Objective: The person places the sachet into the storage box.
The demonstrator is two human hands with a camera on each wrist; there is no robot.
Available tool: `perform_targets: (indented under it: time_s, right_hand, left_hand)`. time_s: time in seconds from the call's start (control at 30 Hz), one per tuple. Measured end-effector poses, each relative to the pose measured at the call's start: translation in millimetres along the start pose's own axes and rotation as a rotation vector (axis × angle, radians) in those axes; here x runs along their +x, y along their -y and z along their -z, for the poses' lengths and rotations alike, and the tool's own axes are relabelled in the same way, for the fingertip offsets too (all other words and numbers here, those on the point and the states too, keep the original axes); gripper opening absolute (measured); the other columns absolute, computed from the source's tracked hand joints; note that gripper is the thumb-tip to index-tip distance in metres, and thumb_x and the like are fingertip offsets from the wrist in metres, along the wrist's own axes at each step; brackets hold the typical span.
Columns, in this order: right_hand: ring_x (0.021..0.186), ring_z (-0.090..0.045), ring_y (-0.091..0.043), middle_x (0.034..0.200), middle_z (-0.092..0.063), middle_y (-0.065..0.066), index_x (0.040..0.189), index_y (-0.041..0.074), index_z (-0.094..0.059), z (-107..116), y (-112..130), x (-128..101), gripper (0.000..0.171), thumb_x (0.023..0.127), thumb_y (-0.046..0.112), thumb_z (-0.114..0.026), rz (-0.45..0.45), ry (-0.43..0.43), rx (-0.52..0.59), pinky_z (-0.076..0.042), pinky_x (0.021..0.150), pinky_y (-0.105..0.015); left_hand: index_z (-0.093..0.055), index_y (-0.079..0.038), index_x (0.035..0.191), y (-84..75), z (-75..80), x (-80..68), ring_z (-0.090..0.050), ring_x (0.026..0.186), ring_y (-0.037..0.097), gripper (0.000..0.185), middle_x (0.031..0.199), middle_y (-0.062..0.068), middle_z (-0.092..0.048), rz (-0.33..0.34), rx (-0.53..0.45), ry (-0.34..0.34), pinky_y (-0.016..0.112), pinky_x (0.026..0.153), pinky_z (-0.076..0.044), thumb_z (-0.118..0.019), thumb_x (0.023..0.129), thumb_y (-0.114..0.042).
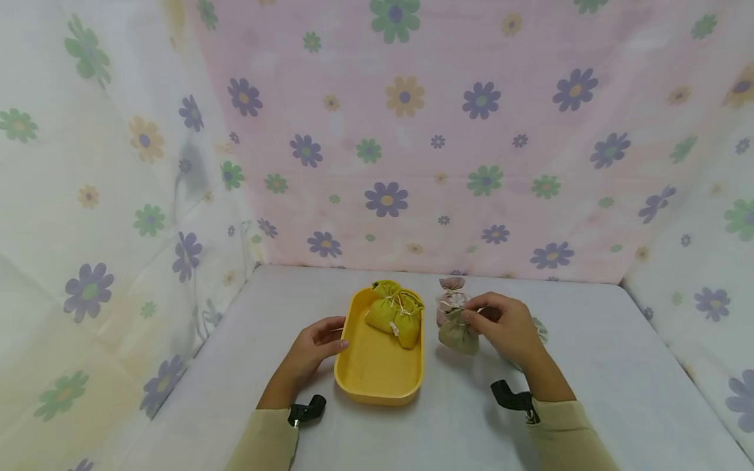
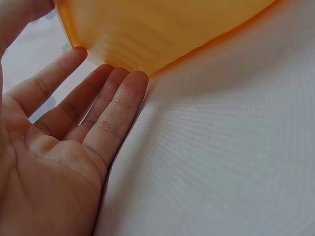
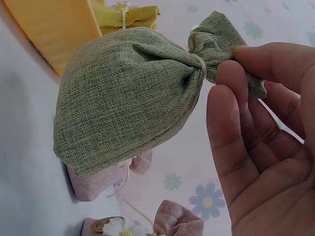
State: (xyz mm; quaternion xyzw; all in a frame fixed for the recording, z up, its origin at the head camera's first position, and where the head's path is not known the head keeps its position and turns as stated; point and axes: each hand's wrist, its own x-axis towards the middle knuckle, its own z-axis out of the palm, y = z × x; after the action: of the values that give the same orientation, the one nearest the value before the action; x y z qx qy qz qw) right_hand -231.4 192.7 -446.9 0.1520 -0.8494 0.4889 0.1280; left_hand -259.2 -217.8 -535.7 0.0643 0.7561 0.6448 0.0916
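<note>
While the left hand (image 1: pixel 315 343) rests against the near side of a yellow plastic tray (image 1: pixel 377 369), its fingers extended along the outer wall and its thumb at the rim, the right hand (image 1: pixel 509 327) pinches an olive-green drawstring pouch (image 3: pixel 123 103) by its gathered neck, between thumb and fingertips. The pouch, rounded and full, hangs from the right hand over the table (image 1: pixel 448 425), just to the right of the tray and outside it. A pale cord ties its neck right beside the fingertips.

Between the two hands, the tray holds two yellow-green drawstring pouches (image 1: pixel 383 315), which lean together at the end farther from the person; the end nearer the person shows its bare floor. Just beyond the right hand stand dusky-pink pouches (image 1: pixel 452 283); the right wrist view shows two of them, one bearing a white daisy (image 3: pixel 120 228) and a small brown tag (image 3: pixel 100 225). On the other side of the right hand, a pale green item (image 1: pixel 539 330) shows partly, too hidden by the hand to make out.

Both forearms wear beige sleeves (image 1: pixel 268 435), with a black wrist mount (image 1: pixel 307 410) behind each hand. Past the hands, a pink flower-print cloth (image 1: pixel 406 154) hangs behind the table.
</note>
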Motion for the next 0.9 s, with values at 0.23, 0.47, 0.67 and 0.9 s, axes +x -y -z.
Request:
perform_targets:
  time_s: [0.23,0.47,0.67,0.9]
  right_hand:
    - [0.065,-0.067,-0.018,0.081,-0.072,0.000,0.099,0.021,-0.075,-3.4,8.8,-1.8,0.008,0.093,0.022,-0.079,0.016,-0.025,0.009,-0.058,0.056,-0.030]
    - [0.063,-0.065,-0.023,0.077,-0.069,0.002,0.098,0.024,-0.074,-7.0,14.8,1.4,0.007,0.094,0.022,-0.078,0.065,-0.040,0.020,-0.056,0.053,-0.030]
    - [0.064,-0.065,-0.022,0.078,-0.070,0.001,0.100,0.023,-0.074,-7.0,26.0,5.6,0.007,0.094,0.024,-0.078,0.082,-0.030,0.048,-0.058,0.055,-0.030]
    - [0.064,-0.063,-0.017,0.083,-0.070,-0.001,0.099,0.018,-0.075,-10.2,36.9,12.1,0.006,0.094,0.018,-0.078,0.148,-0.033,0.082,-0.059,0.058,-0.026]
  left_hand:
    - [-0.064,-0.024,0.136,-1.7,-0.3,0.0,-0.061,0.133,0.020,0.053,0.141,-0.003,-0.063,0.011,-0.013,0.008,0.037,0.110,-0.052,-0.085,0.087,-0.027]
    - [-0.063,-0.022,0.137,-2.1,0.1,0.4,-0.060,0.133,0.021,0.054,0.142,-0.003,-0.063,0.005,-0.021,0.014,0.037,0.110,-0.052,-0.084,0.088,-0.026]
    - [-0.063,-0.021,0.138,-3.2,-0.7,-0.6,-0.061,0.133,0.021,0.055,0.142,-0.002,-0.063,0.005,-0.020,0.012,0.036,0.109,-0.053,-0.085,0.087,-0.026]
    - [-0.063,-0.021,0.138,-3.1,-1.2,-0.5,-0.061,0.132,0.021,0.055,0.142,-0.002,-0.063,0.009,-0.017,0.004,0.035,0.108,-0.053,-0.085,0.087,-0.025]
